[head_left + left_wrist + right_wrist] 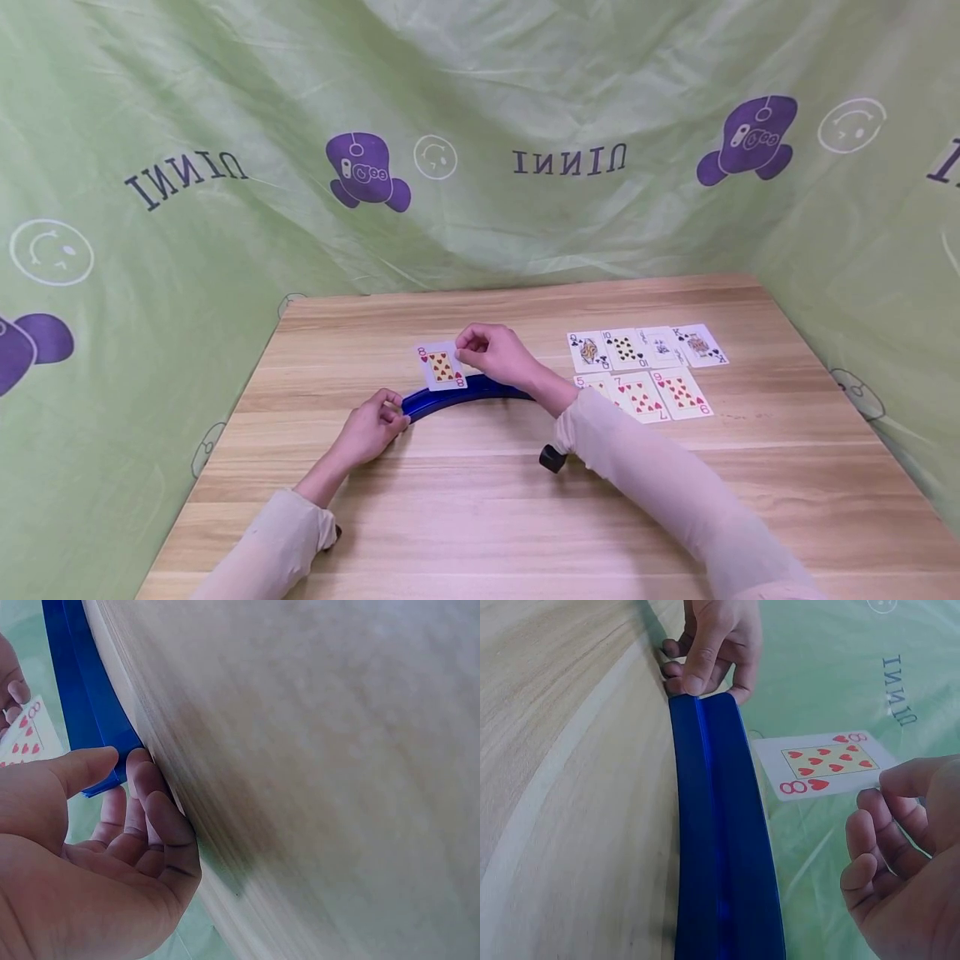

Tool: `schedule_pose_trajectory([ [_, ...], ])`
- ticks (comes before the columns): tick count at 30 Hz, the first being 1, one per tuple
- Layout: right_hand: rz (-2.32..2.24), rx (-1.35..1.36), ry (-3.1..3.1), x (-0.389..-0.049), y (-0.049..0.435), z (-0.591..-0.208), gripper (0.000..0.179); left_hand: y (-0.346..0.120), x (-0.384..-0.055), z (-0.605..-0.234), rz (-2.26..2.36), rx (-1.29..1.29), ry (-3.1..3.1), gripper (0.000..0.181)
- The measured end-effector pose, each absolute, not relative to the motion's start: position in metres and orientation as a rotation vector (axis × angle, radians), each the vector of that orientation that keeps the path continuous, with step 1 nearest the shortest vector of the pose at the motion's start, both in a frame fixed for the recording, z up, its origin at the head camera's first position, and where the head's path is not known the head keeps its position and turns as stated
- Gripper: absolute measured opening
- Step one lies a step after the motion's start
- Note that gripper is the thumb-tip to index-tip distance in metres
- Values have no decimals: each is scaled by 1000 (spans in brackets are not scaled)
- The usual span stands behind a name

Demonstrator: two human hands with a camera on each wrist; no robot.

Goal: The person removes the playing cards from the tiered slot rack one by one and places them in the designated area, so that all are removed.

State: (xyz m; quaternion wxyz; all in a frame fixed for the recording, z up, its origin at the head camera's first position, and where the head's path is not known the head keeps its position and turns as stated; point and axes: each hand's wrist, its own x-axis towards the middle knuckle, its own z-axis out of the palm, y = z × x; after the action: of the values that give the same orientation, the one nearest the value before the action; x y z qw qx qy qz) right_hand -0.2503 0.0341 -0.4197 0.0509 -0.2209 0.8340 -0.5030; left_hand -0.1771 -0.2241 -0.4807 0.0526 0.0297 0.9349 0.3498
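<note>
A curved blue card holder (450,395) with a groove along its length lies on the wooden table. My left hand (373,427) pinches its left end between thumb and fingers, as the left wrist view (112,847) shows close up. In my right hand (491,354) an eight of hearts card (442,367) is pinched by one edge, face toward me. The card hangs over the holder's left half in the head view; in the right wrist view the eight of hearts (829,765) appears beside the holder (727,825), apart from the groove.
Right of the holder, face-up cards lie in two rows on the table (450,517). The back row has a queen (588,352), a ten (623,349) and a king (699,345); the front row has a seven (639,397) and a nine of hearts (681,393). Green cloth (480,233) hangs behind.
</note>
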Motion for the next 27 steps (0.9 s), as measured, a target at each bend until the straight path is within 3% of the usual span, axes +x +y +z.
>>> schedule_pose_trajectory([
  [27, -1578, -586, 2560, -248, 84, -416, 12, -225, -177, -483, 1077, 127, 2867, 23],
])
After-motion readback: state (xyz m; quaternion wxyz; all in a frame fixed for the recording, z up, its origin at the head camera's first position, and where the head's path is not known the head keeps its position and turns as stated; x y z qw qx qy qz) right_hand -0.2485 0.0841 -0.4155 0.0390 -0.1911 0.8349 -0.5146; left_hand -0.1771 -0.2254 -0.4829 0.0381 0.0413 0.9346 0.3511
